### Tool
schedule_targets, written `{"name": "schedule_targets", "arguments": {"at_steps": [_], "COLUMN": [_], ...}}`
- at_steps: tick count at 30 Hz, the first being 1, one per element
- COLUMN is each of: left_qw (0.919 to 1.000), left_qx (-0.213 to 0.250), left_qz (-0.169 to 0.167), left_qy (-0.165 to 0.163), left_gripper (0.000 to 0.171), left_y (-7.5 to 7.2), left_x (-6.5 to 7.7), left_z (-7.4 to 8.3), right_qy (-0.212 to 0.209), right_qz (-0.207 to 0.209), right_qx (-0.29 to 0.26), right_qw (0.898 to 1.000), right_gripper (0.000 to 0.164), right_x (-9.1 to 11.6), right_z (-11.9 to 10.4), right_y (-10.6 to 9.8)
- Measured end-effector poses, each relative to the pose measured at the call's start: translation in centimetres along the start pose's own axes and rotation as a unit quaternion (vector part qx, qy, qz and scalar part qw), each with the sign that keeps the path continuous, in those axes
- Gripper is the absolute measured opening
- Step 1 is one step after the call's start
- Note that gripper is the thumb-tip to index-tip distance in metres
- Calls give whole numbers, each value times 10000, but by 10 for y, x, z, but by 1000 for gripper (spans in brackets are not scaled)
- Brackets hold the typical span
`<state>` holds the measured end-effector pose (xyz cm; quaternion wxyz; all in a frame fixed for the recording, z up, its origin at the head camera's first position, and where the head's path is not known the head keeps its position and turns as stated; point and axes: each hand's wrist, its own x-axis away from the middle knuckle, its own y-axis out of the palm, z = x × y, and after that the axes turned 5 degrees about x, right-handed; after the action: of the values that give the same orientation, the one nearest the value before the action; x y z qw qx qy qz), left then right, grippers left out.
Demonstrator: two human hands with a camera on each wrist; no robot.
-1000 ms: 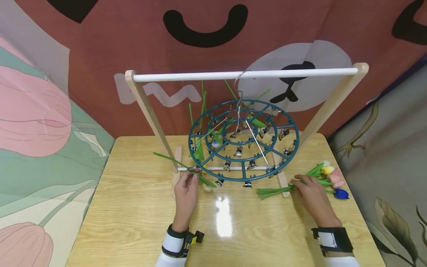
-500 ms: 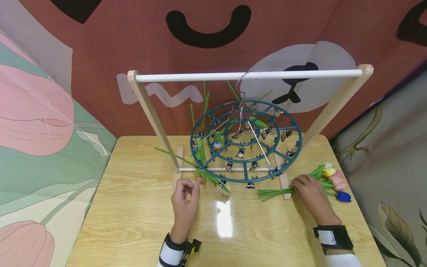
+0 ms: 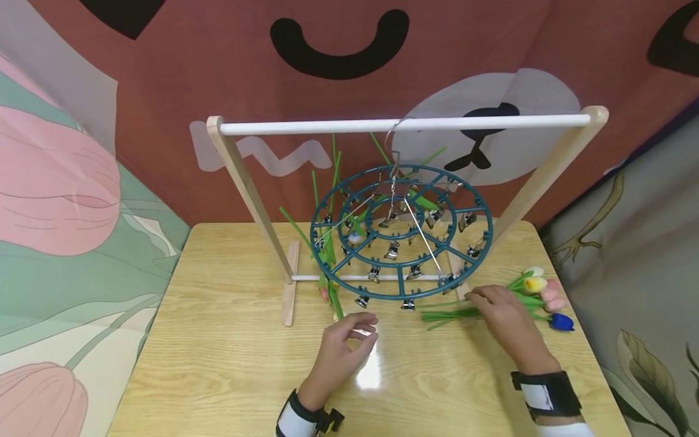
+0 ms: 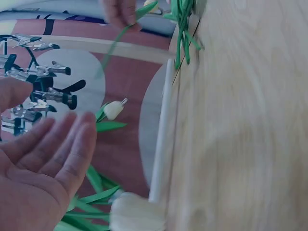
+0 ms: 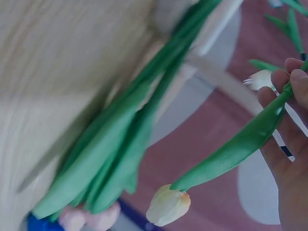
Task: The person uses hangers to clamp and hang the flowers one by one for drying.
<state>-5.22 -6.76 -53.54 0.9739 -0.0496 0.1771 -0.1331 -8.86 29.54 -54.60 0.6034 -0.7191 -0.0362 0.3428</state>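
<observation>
While the desk (image 3: pixel 229 364) bears everything, a wooden stand (image 3: pixel 327 128) reaches over it and carries the round clip hanger (image 3: pixel 401 286). Several tulips (image 4: pixel 137 214) hang head-down from the hanger's left and far parts, so the step in hand looks like fetching another flower for clipping. To the right of the hanger, a bunch of tulips (image 3: pixel 448 315) lies on the desk. Near the hanger's front left, the left hand (image 3: pixel 344 349) holds nothing, its fingers extended and the thumb apart. Right of the hanger, the right hand (image 3: pixel 505 325) pinches the stem of a pale tulip (image 5: pixel 168 206) between thumb and fingers, its bloom pointing away from the hanger. The next move probably calls for bringing that stem to a free clip (image 3: pixel 362 300) on the hanger's near rim, the left hand squeezing the clip apart.
</observation>
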Motion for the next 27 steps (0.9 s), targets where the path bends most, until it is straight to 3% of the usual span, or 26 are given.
{"name": "schedule_targets", "arguments": {"at_steps": [3, 7, 11, 12, 16, 20, 23, 27], "left_qw": [9977, 9897, 9791, 9774, 9733, 9705, 9656, 9606], "left_qx": [421, 1141, 1769, 1869, 2167, 2340, 2494, 2632], "left_qz": [-27, 18, 153, 200, 384, 575, 695, 789], "left_qy": [-525, -868, -993, -967, -649, -101, 220, 413], "left_gripper": [41, 51, 49, 45, 29, 18, 17, 15], "left_y": [4, 10, 17, 19, 26, 30, 30, 27], "left_x": [-1, -5, -6, -7, -6, -5, -6, -7], "left_z": [-2, -2, 0, 1, 5, 8, 10, 13], "right_qy": [-129, -293, -305, -303, -319, -428, -385, -25], "right_qz": [51, 81, 130, 162, 178, 196, 211, -32], "right_qx": [-84, -281, -554, -650, -967, -1148, -1405, -1879], "right_qw": [9999, 9991, 9979, 9973, 9946, 9923, 9891, 9822], "right_gripper": [43, 20, 58, 58, 19, 40, 41, 37], "right_x": [-8, -18, -27, -29, -36, -41, -43, -42], "right_z": [-15, -38, -60, -65, -83, -97, -104, -108], "right_y": [-8, -14, -15, -15, -14, -11, -9, -4]}}
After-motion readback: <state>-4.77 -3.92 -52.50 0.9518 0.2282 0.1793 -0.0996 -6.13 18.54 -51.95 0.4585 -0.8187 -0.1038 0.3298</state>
